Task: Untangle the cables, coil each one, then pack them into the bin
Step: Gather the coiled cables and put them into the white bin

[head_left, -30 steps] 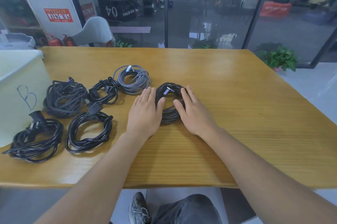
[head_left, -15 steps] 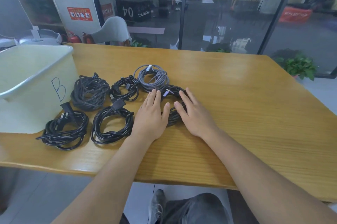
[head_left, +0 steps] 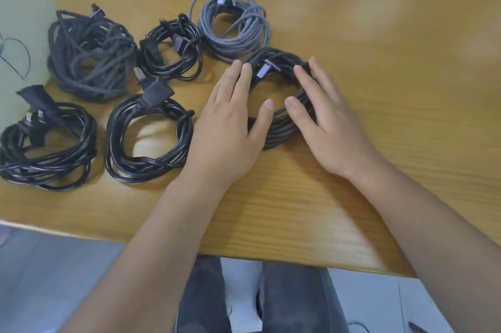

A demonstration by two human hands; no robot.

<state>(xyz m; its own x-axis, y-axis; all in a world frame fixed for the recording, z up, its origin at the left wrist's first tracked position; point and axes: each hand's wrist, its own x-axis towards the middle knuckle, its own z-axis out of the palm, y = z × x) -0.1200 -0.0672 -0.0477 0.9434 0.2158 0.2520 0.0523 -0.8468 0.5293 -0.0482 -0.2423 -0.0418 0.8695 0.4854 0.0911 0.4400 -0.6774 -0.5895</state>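
Several coiled cables lie on the wooden table point(head_left: 379, 88). A dark braided coil point(head_left: 282, 126) with a purple plug sits between my hands. My left hand point(head_left: 230, 126) rests flat on its left side with straight fingers. My right hand point(head_left: 322, 118) lies flat on its right side, fingers straight. Behind it is a grey braided coil point(head_left: 238, 23). To the left lie a small black coil point(head_left: 173, 53), a dark braided bundle point(head_left: 89, 56), and two black power-cord coils point(head_left: 149, 140) point(head_left: 48, 148). The pale bin point(head_left: 16, 34) stands at the far left edge.
The table's near edge runs just below my forearms. My legs and the grey floor show beneath it. Bare wood stretches to the right of my right hand.
The view has tilted down and closer to the table. My hands stay flat on either side of the dark braided coil, in about the same place.
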